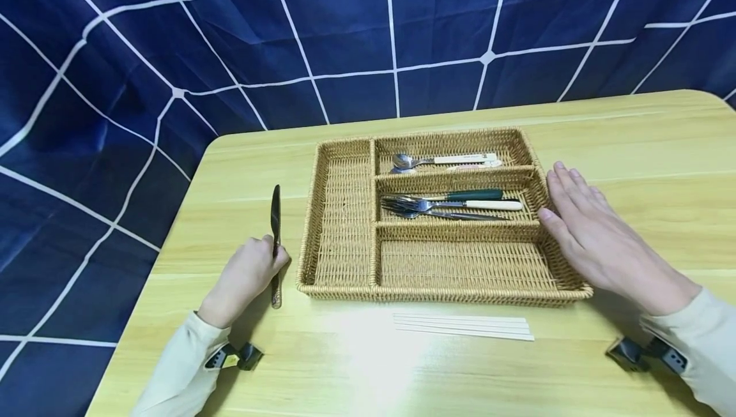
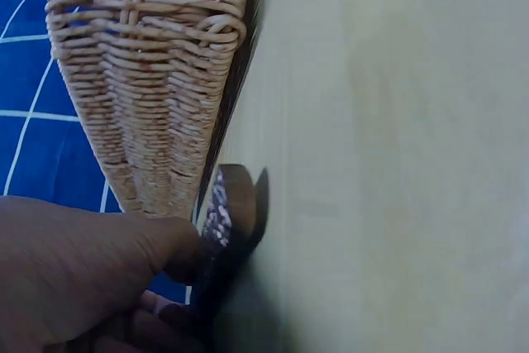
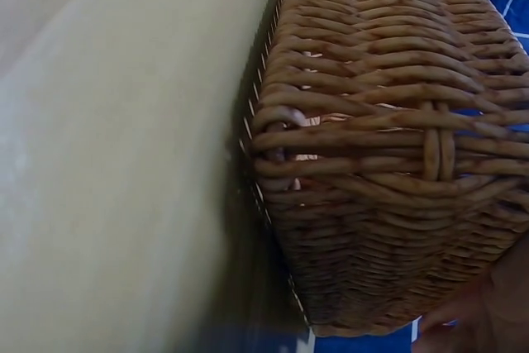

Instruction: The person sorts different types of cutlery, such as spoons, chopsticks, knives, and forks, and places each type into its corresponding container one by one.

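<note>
My left hand (image 1: 250,274) pinches a dark table knife (image 1: 275,216) just left of the wicker basket (image 1: 345,292). Its blade points to the far side of the table. In the left wrist view, the patterned handle end (image 2: 235,200) sticks out past the thumb, close over the tabletop. Straight fingers of my right hand (image 1: 598,238) lie along the basket's right wall, seen from outside in the right wrist view as woven cane (image 3: 372,146). Inside the middle compartment lie several forks (image 1: 422,205) with green, white and dark handles.
Spoons (image 1: 405,161) with light handles lie in the basket's far compartment. Several thin white sticks (image 1: 462,326) lie side by side in front of the basket on the wooden table (image 1: 448,379). A blue curtain with white lines (image 1: 351,27) hangs behind the table and at left.
</note>
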The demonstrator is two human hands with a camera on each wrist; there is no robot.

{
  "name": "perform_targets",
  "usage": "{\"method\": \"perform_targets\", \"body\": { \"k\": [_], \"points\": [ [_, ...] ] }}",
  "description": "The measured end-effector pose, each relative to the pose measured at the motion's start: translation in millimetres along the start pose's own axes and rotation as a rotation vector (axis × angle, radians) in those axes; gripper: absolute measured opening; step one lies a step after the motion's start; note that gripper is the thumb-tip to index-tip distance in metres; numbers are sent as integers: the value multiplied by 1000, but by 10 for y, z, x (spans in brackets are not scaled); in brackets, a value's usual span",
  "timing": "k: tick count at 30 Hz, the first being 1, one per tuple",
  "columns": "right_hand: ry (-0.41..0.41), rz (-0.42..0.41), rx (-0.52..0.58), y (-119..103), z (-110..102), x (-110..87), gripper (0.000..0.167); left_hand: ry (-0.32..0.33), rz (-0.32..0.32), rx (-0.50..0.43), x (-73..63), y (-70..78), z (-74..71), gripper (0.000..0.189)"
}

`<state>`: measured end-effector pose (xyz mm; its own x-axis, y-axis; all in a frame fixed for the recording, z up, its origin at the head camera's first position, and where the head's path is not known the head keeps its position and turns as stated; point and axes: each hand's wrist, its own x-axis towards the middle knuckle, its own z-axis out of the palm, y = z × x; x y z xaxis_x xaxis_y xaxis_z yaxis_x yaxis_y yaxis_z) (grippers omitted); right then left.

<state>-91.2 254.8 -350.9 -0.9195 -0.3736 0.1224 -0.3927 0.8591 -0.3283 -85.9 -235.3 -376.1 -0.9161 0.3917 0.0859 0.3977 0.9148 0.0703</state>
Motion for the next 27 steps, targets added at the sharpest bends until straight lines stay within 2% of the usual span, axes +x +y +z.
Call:
{"method": "perform_targets", "body": {
  "k": [2,3,5,7,9,14,18,20,22,25,27],
  "points": [
    [1,1,11,4,3,-2,60,42,41,2,-1,-27,15,30],
    [1,3,16,5,5,-2,60,49,12,-42,6,-29,19,32],
    [-1,6,25,6,5,-2,60,48,-86,-146,23,-17,13,34],
    [-2,8,28,6,7,1,60,51,-97,-146,32,-16,7,36],
    [-3,8,29,2,6,5,60,58,-178,-212,41,1,-11,37],
    [-5,0,5,-8,-1,21,60,77,-227,-216,50,34,-78,34],
    [-25,-7,-25,-5,-19,26,60,97,-223,-212,58,68,-171,33],
    [-34,-12,-35,1,-31,26,59,124,-186,-195,62,86,-235,35],
    [-37,-19,-43,8,-42,29,59,156,-52,-86,66,83,-302,30],
    [-38,-22,-46,12,-49,37,59,250,159,88,76,77,-401,28],
    [-36,-21,-45,11,-51,39,59,305,268,193,91,82,-461,27]
  ]
}}
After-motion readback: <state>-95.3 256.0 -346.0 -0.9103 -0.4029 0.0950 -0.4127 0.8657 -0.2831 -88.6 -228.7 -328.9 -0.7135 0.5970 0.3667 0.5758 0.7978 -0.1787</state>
